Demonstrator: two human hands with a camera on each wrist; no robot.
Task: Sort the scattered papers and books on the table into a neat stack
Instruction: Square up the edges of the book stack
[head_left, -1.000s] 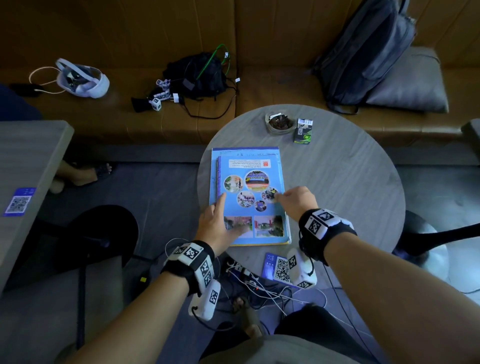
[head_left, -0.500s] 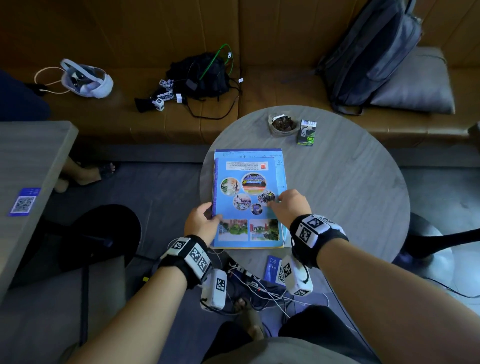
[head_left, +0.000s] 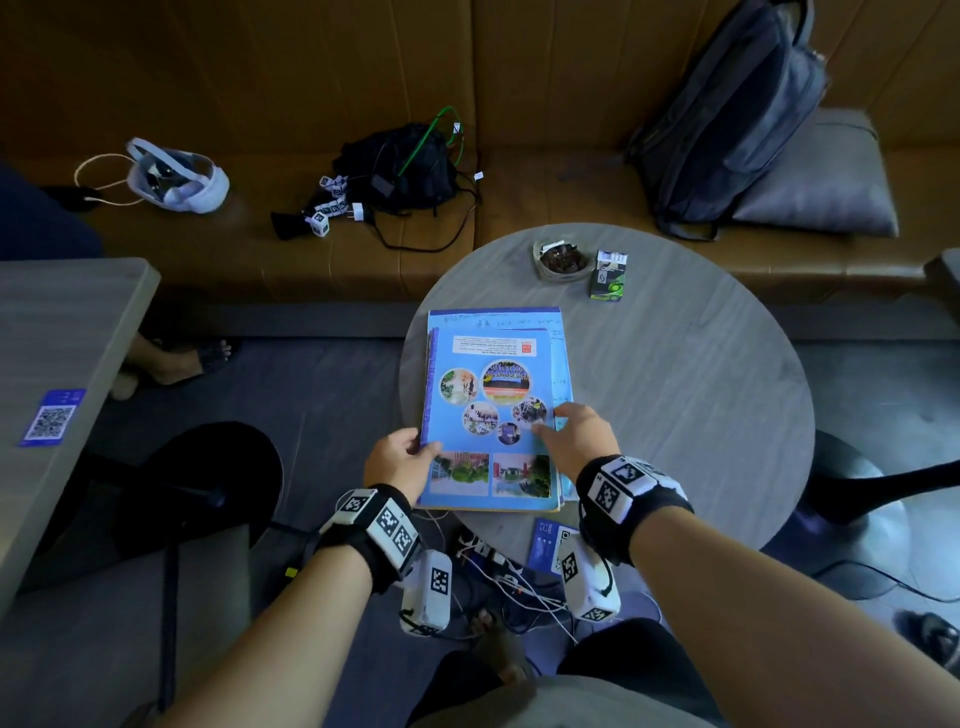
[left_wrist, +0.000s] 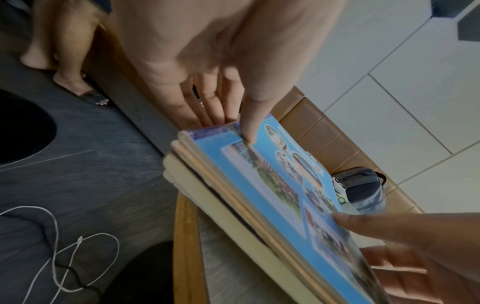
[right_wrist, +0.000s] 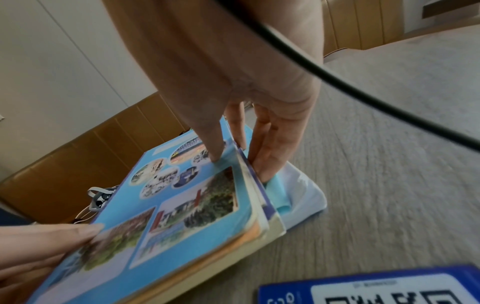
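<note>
Left hand (head_left: 397, 460) pinches the stack (head_left: 493, 410) at its nine o'clock edge, thumb on the blue cover; right hand (head_left: 582, 441) clamps the three o'clock edge, thumb on top, fingers tucked under. The pile sits at the round table (head_left: 675, 395)'s nine o'clock side. Best squeeze both sides inward together, since pale sheets (right_wrist: 303, 191) jut out right. Cover text is too small to read; a QR card (head_left: 545, 543) lies at six o'clock.
</note>
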